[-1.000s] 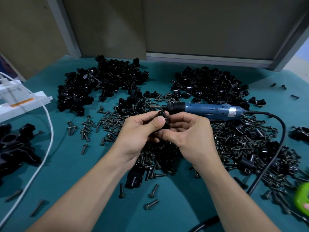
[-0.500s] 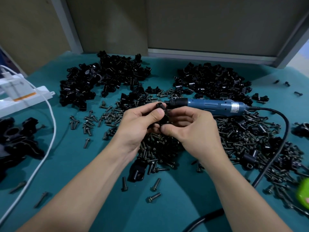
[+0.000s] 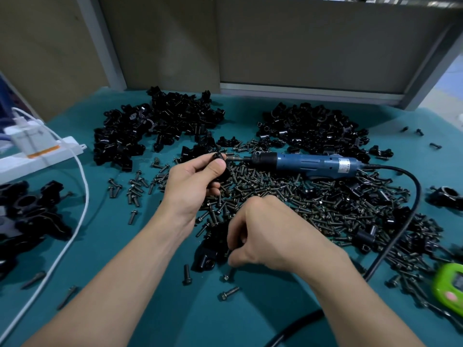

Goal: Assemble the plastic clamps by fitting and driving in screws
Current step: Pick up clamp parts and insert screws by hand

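The left hand [image 3: 198, 189] is raised over the counter [image 3: 250, 319], and its grip is closed on a small black clamp [image 3: 218, 157], held between the thumb and curled fingers. Just right of this grip the bit of a blue driver [image 3: 313, 163] points at the clamp; whether it touches cannot be told. The driver lies on a spread of screws [image 3: 313, 194] that runs from under the left grip out to the right.

The right hand [image 3: 273, 236] is nearer the person, knuckles up and fingers curled down at the near edge of the spread. Its thumb and forefinger meet right above a lone screw [image 3: 227, 276]; whether that grip holds it cannot be told. A bigger black part [image 3: 206, 259] lies just left of the right grip. Beyond the left grip sit two heaps of clamps, one to its left [image 3: 162, 128] and one to its right [image 3: 315, 131]. The driver's cable [image 3: 411, 211] curves back past the right wrist.
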A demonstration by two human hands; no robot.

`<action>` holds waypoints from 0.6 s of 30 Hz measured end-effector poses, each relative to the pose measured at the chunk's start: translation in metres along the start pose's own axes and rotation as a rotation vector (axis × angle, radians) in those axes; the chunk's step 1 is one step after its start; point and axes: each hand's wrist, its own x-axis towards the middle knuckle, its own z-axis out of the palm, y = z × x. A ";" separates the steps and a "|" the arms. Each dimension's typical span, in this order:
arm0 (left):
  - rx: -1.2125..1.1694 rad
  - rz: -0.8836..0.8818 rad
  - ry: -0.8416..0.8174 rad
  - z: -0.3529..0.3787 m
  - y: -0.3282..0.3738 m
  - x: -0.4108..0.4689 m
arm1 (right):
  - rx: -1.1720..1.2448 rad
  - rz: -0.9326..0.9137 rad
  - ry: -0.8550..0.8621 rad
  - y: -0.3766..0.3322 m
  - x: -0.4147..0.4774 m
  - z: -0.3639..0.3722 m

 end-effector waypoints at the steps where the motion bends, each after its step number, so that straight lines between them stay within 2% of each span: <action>1: 0.010 0.002 -0.002 -0.001 0.000 0.000 | 0.003 -0.001 -0.011 -0.001 0.000 0.001; 6: 0.014 0.011 0.030 -0.004 0.001 0.004 | 0.012 0.042 -0.043 0.005 -0.001 -0.006; 12: -0.060 -0.014 0.107 -0.018 0.005 0.012 | 0.016 0.216 0.397 0.029 0.007 -0.006; 14: -0.073 -0.023 0.136 -0.021 0.005 0.015 | 0.045 0.216 0.505 0.032 0.007 -0.003; 16: -0.082 -0.026 0.160 -0.023 0.005 0.018 | 0.097 0.164 0.565 0.029 0.008 0.002; 18: -0.101 -0.029 0.172 -0.025 0.006 0.020 | 0.120 0.084 0.553 0.021 0.009 0.010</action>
